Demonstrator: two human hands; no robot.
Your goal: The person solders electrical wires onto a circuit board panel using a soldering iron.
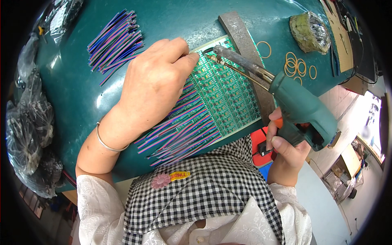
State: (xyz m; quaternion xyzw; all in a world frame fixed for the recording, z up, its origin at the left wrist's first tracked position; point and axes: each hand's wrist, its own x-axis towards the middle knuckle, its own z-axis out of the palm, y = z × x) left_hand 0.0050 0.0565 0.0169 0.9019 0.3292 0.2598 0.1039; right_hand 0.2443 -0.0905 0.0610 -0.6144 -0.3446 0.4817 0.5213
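Note:
My left hand (157,83) is pinched at the upper left edge of a green circuit board panel (232,90). Its fingertips hide whatever they hold. Multicoloured ribbon wires (183,130) run from the panel's left edge toward the lower left, some passing beneath my hand. My right hand (288,147) is wrapped round the handle of a green soldering gun (304,108), a finger by its orange trigger. The gun's tip reaches over the panel, close to my left fingertips. A dark metal bar (247,49) lies along the panel's right side.
A loose pile of ribbon wires (116,41) lies at the far left of the green table (175,20). Rubber bands (290,65) and a lumpy, foil-like roll (309,32) are at the far right. Clear plastic bags (30,134) crowd the left edge.

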